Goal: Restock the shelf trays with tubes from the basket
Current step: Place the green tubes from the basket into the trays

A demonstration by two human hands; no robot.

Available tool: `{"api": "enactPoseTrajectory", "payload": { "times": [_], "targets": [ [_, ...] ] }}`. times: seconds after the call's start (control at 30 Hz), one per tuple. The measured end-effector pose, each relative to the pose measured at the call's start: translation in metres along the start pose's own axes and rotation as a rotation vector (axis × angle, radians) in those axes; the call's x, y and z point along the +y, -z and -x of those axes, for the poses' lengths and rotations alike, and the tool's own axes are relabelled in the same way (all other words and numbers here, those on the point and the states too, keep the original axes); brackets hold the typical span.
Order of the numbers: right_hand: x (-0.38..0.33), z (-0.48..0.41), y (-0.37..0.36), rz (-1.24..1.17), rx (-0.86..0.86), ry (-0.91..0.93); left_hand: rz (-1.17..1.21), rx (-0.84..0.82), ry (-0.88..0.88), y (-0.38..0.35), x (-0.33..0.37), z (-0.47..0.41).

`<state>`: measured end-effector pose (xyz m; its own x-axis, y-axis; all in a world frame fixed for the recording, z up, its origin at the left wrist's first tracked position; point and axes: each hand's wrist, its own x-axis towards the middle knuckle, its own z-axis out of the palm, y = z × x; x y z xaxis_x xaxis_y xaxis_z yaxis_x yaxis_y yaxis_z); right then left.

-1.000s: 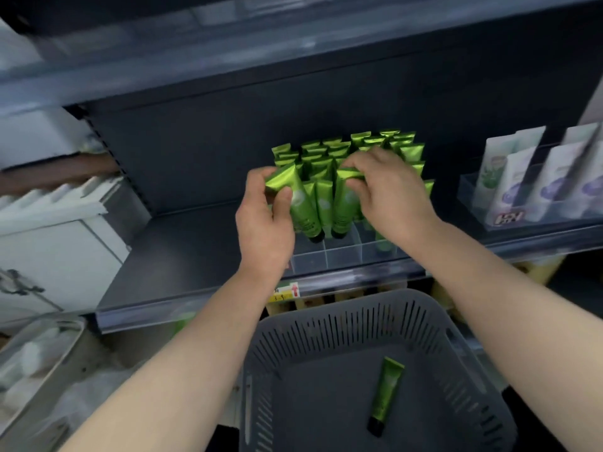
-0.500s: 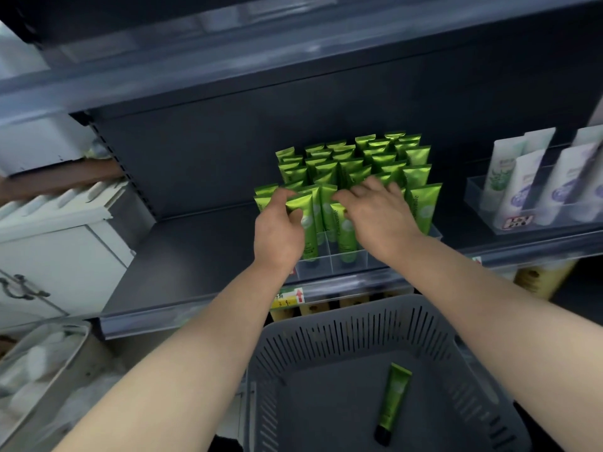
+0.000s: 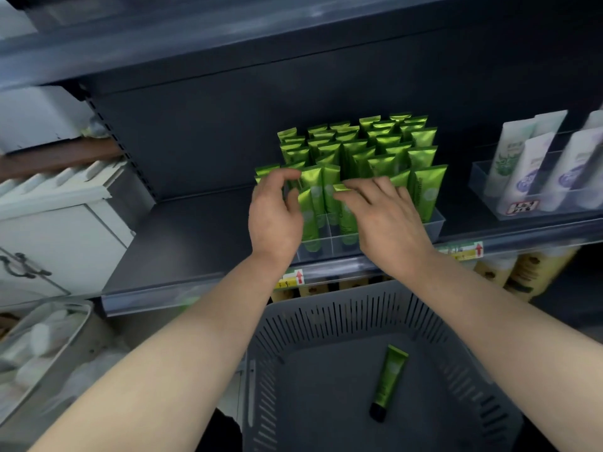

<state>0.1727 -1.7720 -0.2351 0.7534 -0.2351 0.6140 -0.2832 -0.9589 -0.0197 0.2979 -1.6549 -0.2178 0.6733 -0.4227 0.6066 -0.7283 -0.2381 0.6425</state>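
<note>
Where glossy green tubes [image 3: 385, 151] crowd the front edge of the clear tray [image 3: 435, 223], right hand [image 3: 388, 220] fingers press flat; left hand [image 3: 274, 216] fingers curl, grip unclear

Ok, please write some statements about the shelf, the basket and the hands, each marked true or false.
1. One green plastic tube with a black cap lies in the grey slotted plastic basket. True.
2. The green tubes in the clear plastic tray lie flat. False: they stand upright, crimped ends up.
3. The right hand lays straight fingers on tube tops at the tray's front. True.
4. The white tubes stand left of the green ones. False: they stand to the right.
5. The left hand reaches into the basket. False: it is at the tray's front-left tubes.
</note>
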Motion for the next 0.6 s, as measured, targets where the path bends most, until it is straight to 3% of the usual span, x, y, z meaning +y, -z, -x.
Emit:
{"api": "enactPoseTrajectory", "payload": {
  "times": [0.13,0.3,0.5,0.6],
  "targets": [
    [0.001,0.033,-0.006,-0.02,-0.049,0.028,0.006,0.067,-0.125,0.002,0.004,0.019],
    [0.006,0.078,-0.02,-0.016,-0.235,0.06,0.069,0.054,-0.271,-0.01,0.01,0.051],
    [0.026,0.119,-0.035,0.074,-0.459,0.038,0.079,-0.269,-0.241,-0.044,-0.008,0.116],
    [0.035,0.131,-0.045,0.032,-0.595,0.002,0.021,-0.49,-0.092,-0.065,-0.029,0.147]
  ]
}}
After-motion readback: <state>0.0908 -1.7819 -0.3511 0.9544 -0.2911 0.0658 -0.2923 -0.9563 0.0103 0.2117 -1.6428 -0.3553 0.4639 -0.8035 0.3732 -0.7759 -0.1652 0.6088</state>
